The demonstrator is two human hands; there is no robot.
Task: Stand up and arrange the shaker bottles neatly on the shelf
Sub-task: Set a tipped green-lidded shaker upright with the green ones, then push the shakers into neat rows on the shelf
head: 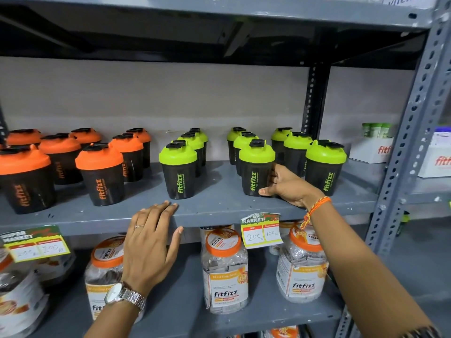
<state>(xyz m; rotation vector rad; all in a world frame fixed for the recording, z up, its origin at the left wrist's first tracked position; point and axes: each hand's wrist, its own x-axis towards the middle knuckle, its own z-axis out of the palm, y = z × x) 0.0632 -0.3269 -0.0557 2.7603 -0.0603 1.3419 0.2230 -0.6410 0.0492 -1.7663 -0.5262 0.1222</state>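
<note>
Black shaker bottles stand upright in rows on the grey metal shelf (214, 208). Several with orange lids (98, 157) fill the left half; several with green lids fill the middle and right. My right hand (285, 185) grips the lower side of the front green-lidded bottle (256, 167) in the middle-right row. My left hand (151, 237) rests flat on the shelf's front edge, fingers apart, holding nothing, just in front of another green-lidded bottle (178, 170). A further green-lidded bottle (324, 164) stands to the right of my right hand.
The shelf below holds clear jars with orange lids (224, 269) and two price tags (262, 230) hang from the shelf edge. A white box with green tubes (373, 145) sits at the far right. A perforated steel upright (410, 132) frames the right side.
</note>
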